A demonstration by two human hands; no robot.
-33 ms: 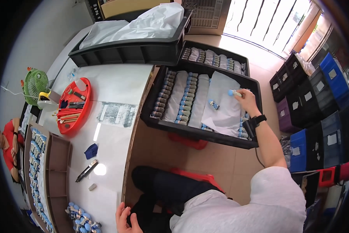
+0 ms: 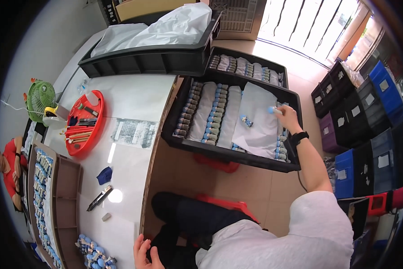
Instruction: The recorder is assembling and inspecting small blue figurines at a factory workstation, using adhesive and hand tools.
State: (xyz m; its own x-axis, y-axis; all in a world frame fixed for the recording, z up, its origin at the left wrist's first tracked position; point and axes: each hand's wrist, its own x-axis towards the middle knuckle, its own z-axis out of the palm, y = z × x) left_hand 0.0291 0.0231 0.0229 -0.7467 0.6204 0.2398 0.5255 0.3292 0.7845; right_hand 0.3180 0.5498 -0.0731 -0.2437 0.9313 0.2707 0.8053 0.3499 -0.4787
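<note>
My right hand (image 2: pixel 289 119) pinches a small blue-headed figurine (image 2: pixel 271 109) above a black crate (image 2: pixel 183 142). Below and to its left, another blue figurine (image 2: pixel 246 120) lies on a white sheet (image 2: pixel 258 136) spread over part of the crate. Rows of similar figurines (image 2: pixel 215 114) stand packed in the crate, with strips of white wrapping (image 2: pixel 229 115) between them. My left hand (image 2: pixel 146 254) is at the table's near edge, its fingers apart and nothing visible in them.
The white table (image 2: pixel 129 179) holds a red tray (image 2: pixel 82 145) of tools, a dark cutter-like tool (image 2: pixel 100 197), a blue cloth scrap (image 2: pixel 104 175) and heaped figurines (image 2: pixel 94 252). A person (image 2: pixel 11 166) sits at far left. Stacked bins (image 2: pixel 344 110) line the right; another crate (image 2: pixel 143 62) stands behind.
My right hand has shifted slightly to the right and down, carrying the figurine with it. My left hand and the figurine on the sheet have stayed in place.
</note>
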